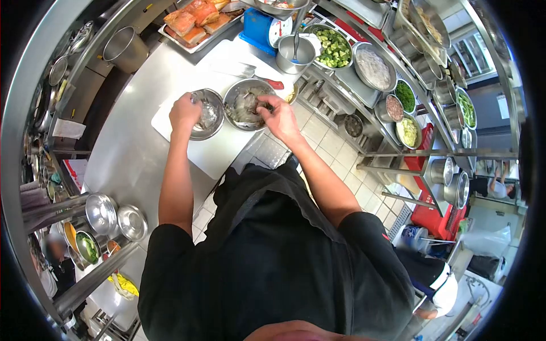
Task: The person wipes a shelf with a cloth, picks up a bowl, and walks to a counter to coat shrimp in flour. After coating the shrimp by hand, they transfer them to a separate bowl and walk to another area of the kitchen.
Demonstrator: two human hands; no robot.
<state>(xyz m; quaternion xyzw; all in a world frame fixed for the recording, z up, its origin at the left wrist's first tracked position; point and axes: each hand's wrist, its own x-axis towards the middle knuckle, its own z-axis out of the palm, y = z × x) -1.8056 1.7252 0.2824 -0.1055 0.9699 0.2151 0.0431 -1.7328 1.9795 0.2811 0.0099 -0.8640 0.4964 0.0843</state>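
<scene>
Bright steel worktop [128, 113] filled one side of the kitchen, and a person in black stood over it with bare forearms stretched forward. Two round metal bowls sat side by side on a white board, their rims almost touching. Glossy, pale grey pieces lay in both the left bowl [212, 131] and the right bowl [250, 85]; I couldn't make out what they were. The left hand [185, 112] reached over its bowl's near rim with the fingers bent down inside, and whether they gripped anything I couldn't tell. The right hand [278, 117] curled over the other bowl, thumb and fingertips drawn together at the grey pieces; any grip there was too small to judge. Under the bowls, the white board [210, 158] jutted toward the person. Just beyond the right bowl lay a broad-bladed tool with a red handle [273, 83]. Farther back stood a blue scale [257, 31], with a tray of orange fillets [196, 23] on one side and a deep pot [294, 58] on the other. Past that, a pan of green chunks [332, 49] began a row of filled containers. Off to the right, well apart, another person [445, 292] in white bent forward.
</scene>
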